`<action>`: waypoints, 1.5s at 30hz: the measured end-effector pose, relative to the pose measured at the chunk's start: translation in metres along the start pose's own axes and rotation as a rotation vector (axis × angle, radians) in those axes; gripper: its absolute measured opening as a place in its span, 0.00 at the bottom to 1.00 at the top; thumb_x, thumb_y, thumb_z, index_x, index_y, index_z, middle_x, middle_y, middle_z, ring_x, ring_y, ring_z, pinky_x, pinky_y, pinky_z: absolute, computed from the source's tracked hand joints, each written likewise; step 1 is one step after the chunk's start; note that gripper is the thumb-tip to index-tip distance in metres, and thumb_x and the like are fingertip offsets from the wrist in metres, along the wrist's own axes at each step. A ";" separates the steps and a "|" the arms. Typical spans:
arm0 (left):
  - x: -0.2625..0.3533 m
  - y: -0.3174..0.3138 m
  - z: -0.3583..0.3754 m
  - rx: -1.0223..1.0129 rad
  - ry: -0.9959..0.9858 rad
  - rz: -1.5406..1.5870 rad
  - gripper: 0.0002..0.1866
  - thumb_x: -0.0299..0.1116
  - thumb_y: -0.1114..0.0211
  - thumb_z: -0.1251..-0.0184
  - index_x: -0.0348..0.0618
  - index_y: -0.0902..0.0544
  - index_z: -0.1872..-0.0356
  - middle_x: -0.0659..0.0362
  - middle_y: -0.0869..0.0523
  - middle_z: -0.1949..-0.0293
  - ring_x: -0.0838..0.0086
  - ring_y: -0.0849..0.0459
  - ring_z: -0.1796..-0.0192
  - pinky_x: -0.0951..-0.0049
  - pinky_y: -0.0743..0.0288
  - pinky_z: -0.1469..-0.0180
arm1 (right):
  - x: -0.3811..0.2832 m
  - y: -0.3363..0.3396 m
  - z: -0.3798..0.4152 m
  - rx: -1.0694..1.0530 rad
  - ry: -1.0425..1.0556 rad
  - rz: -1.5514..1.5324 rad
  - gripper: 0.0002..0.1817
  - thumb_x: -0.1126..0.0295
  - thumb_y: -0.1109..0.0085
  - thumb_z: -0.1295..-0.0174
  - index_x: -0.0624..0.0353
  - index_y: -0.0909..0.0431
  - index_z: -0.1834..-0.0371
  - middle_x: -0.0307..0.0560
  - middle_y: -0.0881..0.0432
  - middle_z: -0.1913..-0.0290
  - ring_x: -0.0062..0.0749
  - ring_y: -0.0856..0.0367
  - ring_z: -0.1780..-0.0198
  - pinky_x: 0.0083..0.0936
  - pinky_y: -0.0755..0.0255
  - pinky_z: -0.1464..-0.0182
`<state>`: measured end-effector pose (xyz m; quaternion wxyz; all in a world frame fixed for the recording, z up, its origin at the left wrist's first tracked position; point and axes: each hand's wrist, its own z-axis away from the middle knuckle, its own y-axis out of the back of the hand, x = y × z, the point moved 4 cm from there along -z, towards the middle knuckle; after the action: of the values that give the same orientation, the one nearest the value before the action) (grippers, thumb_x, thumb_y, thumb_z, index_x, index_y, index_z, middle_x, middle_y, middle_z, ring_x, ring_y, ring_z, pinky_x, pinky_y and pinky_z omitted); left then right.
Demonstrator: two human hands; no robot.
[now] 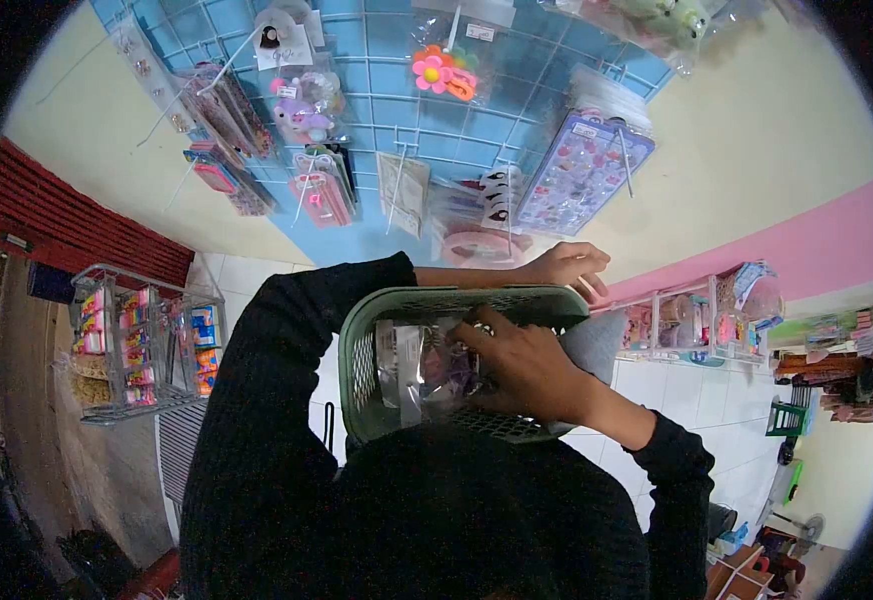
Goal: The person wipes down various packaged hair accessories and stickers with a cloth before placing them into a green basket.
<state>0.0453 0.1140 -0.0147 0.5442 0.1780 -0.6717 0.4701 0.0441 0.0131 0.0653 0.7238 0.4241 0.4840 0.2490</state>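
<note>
A green plastic basket point(355, 405) hangs in front of my body. My left forearm passes behind its far rim, and my left hand point(565, 268) comes out past the far right corner with its fingers apart, holding nothing visible. My right hand point(517, 365) reaches down into the basket, its fingers bent over clear plastic packets point(427, 365). One packet has dark purplish contents. The fingertips are partly hidden, so a grip on a packet cannot be made out. Grey cloth point(597, 345) lies by the basket's right end.
A blue wall grid point(372, 60) ahead carries hooks with packaged accessories and a purple sticker pack point(585, 175). To the left stands a wire rack point(147, 345) of small colourful packets. At right is a low shelf point(697, 320) of goods.
</note>
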 end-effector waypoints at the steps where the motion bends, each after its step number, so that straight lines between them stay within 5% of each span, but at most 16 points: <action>1: 0.002 0.001 0.002 0.009 0.001 -0.003 0.21 0.38 0.55 0.45 0.38 0.39 0.52 0.47 0.25 0.65 0.65 0.25 0.63 0.71 0.32 0.64 | 0.000 0.002 0.002 0.002 0.001 0.000 0.29 0.66 0.39 0.68 0.53 0.39 0.57 0.50 0.34 0.61 0.44 0.29 0.67 0.32 0.33 0.70; 6: 0.008 -0.002 0.006 0.020 0.011 -0.002 0.22 0.40 0.54 0.46 0.39 0.40 0.52 0.47 0.27 0.63 0.65 0.26 0.61 0.70 0.33 0.62 | 0.002 0.022 0.014 0.256 -0.008 -0.152 0.08 0.73 0.42 0.66 0.58 0.27 0.79 0.45 0.29 0.67 0.39 0.28 0.68 0.31 0.34 0.71; 9: 0.012 -0.003 0.009 -0.082 -0.257 -0.072 0.23 0.41 0.51 0.48 0.39 0.39 0.52 0.49 0.27 0.61 0.66 0.28 0.59 0.69 0.34 0.59 | 0.000 0.062 0.043 0.551 -0.040 -0.193 0.06 0.74 0.43 0.66 0.59 0.27 0.80 0.46 0.28 0.72 0.35 0.27 0.74 0.25 0.34 0.74; 11: 0.011 -0.008 0.015 -0.032 -0.389 -0.120 0.23 0.41 0.50 0.48 0.40 0.38 0.52 0.51 0.30 0.57 0.67 0.30 0.56 0.69 0.35 0.56 | 0.021 0.092 0.077 0.819 -0.174 -0.185 0.05 0.78 0.43 0.66 0.60 0.27 0.82 0.43 0.27 0.76 0.25 0.28 0.75 0.18 0.35 0.74; 13: 0.009 -0.004 0.006 -0.095 -0.257 0.203 0.22 0.42 0.52 0.46 0.41 0.37 0.52 0.51 0.33 0.54 0.67 0.32 0.54 0.69 0.36 0.54 | 0.054 0.101 0.108 0.966 -0.506 -0.596 0.03 0.80 0.44 0.63 0.64 0.28 0.86 0.40 0.27 0.81 0.19 0.31 0.79 0.14 0.37 0.74; 14: 0.010 0.001 -0.001 -0.182 -0.074 0.532 0.22 0.42 0.52 0.45 0.41 0.36 0.52 0.51 0.33 0.53 0.67 0.32 0.53 0.69 0.35 0.55 | 0.070 0.101 0.115 0.968 -0.513 -0.607 0.03 0.80 0.44 0.63 0.64 0.28 0.86 0.40 0.27 0.81 0.19 0.31 0.79 0.14 0.37 0.74; 18: 0.005 -0.016 -0.007 -0.058 0.010 0.444 0.21 0.40 0.54 0.43 0.38 0.37 0.52 0.50 0.31 0.55 0.67 0.30 0.55 0.70 0.33 0.56 | 0.112 0.066 0.112 0.737 -0.602 -0.623 0.02 0.78 0.45 0.62 0.64 0.27 0.83 0.40 0.26 0.79 0.18 0.31 0.78 0.13 0.38 0.73; 20: 0.015 -0.028 -0.001 -0.058 -0.228 -0.055 0.19 0.36 0.56 0.42 0.33 0.37 0.53 0.48 0.29 0.58 0.68 0.27 0.59 0.72 0.32 0.58 | 0.121 0.046 0.106 0.606 -0.639 -0.561 0.02 0.77 0.46 0.61 0.64 0.27 0.81 0.40 0.26 0.78 0.18 0.31 0.77 0.13 0.38 0.72; 21: 0.011 -0.026 -0.002 0.033 -0.318 0.030 0.16 0.36 0.54 0.43 0.34 0.28 0.61 0.53 0.23 0.69 0.70 0.24 0.66 0.75 0.31 0.62 | 0.125 0.041 0.107 0.728 -0.619 -0.581 0.03 0.77 0.46 0.60 0.64 0.27 0.80 0.40 0.26 0.78 0.18 0.32 0.75 0.13 0.39 0.71; 26: -0.007 -0.015 -0.008 0.175 -0.340 -0.219 0.17 0.36 0.56 0.43 0.31 0.27 0.66 0.54 0.22 0.77 0.78 0.24 0.69 0.79 0.32 0.66 | 0.096 0.082 0.108 1.332 -0.526 -0.164 0.07 0.71 0.49 0.55 0.63 0.31 0.74 0.40 0.29 0.75 0.21 0.33 0.71 0.17 0.39 0.68; 28: -0.015 -0.023 -0.012 0.170 -0.225 -0.305 0.17 0.37 0.57 0.43 0.30 0.27 0.67 0.56 0.24 0.79 0.78 0.25 0.69 0.78 0.32 0.67 | 0.089 0.070 0.071 1.256 -0.412 0.071 0.07 0.70 0.51 0.53 0.62 0.33 0.74 0.43 0.30 0.75 0.27 0.31 0.72 0.20 0.39 0.68; 33: -0.015 -0.025 -0.004 0.181 -0.262 0.030 0.17 0.37 0.58 0.43 0.30 0.29 0.69 0.55 0.26 0.78 0.79 0.29 0.75 0.77 0.36 0.73 | 0.125 0.059 0.063 1.172 -0.583 0.111 0.05 0.70 0.54 0.50 0.61 0.33 0.73 0.48 0.30 0.74 0.36 0.30 0.73 0.25 0.37 0.71; 36: -0.014 -0.019 -0.001 0.178 -0.281 -0.262 0.19 0.40 0.59 0.42 0.29 0.29 0.70 0.55 0.25 0.75 0.78 0.27 0.70 0.78 0.33 0.67 | 0.111 0.050 0.055 1.174 -0.476 0.070 0.06 0.70 0.55 0.50 0.61 0.33 0.74 0.48 0.30 0.75 0.36 0.30 0.74 0.25 0.38 0.72; 38: 0.004 -0.023 0.008 0.001 -0.495 -0.630 0.21 0.41 0.60 0.42 0.29 0.29 0.68 0.54 0.23 0.71 0.77 0.26 0.69 0.79 0.34 0.63 | 0.107 0.045 0.050 1.177 -0.356 0.090 0.06 0.70 0.55 0.50 0.61 0.33 0.74 0.48 0.30 0.75 0.36 0.30 0.73 0.25 0.38 0.72; 40: 0.006 -0.024 0.011 0.146 -0.162 -0.203 0.21 0.41 0.62 0.41 0.29 0.30 0.64 0.54 0.23 0.69 0.77 0.26 0.68 0.79 0.35 0.63 | 0.129 0.044 0.061 1.192 -0.405 0.104 0.06 0.70 0.55 0.50 0.61 0.32 0.73 0.48 0.29 0.74 0.35 0.29 0.73 0.24 0.38 0.72; 45: 0.010 -0.023 0.008 0.148 -0.173 -0.098 0.22 0.40 0.62 0.41 0.28 0.33 0.59 0.52 0.24 0.66 0.73 0.25 0.64 0.79 0.34 0.61 | 0.150 0.042 0.093 1.255 -0.636 -0.172 0.10 0.66 0.52 0.51 0.64 0.31 0.73 0.47 0.27 0.75 0.29 0.30 0.73 0.23 0.37 0.70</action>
<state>0.0547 0.0984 0.0046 0.4920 0.2903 -0.6701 0.4740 0.1919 0.1157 0.0437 0.4662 0.7736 0.3329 -0.2708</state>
